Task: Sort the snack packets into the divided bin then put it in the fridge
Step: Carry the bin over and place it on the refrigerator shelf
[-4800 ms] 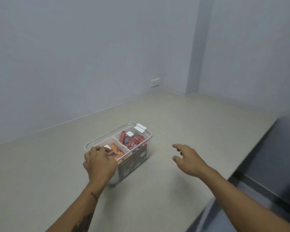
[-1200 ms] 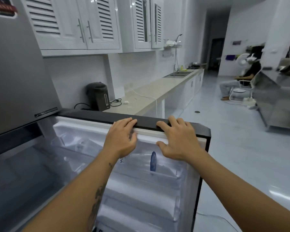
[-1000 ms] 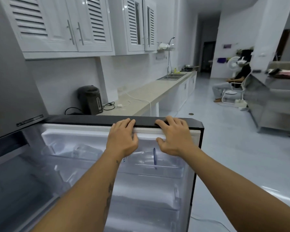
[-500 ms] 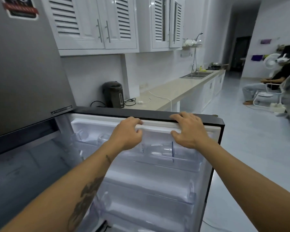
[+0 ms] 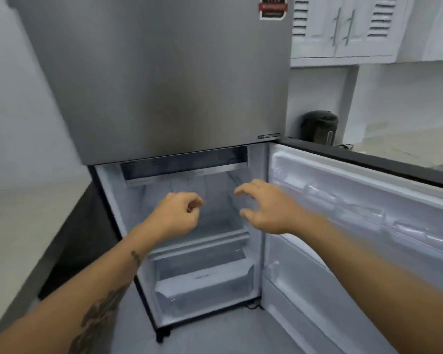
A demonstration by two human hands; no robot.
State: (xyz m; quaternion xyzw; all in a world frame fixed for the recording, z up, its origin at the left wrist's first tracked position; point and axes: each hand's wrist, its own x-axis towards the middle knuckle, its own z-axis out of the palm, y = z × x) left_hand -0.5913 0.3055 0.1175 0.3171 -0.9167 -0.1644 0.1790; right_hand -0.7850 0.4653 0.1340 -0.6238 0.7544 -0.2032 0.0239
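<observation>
Both hands off the door now; half a second ago they gripped its top edge. Left hand loosely curled, holding nothing; right hand spread open, fingers apart, also empty. Both hover in front of the fridge, whose lower door stands swung wide to the right (view has turned from door to interior). Shelves and bottom drawer look bare. Divided bin and snack packets out of sight. Dark kettle on counter beyond.
</observation>
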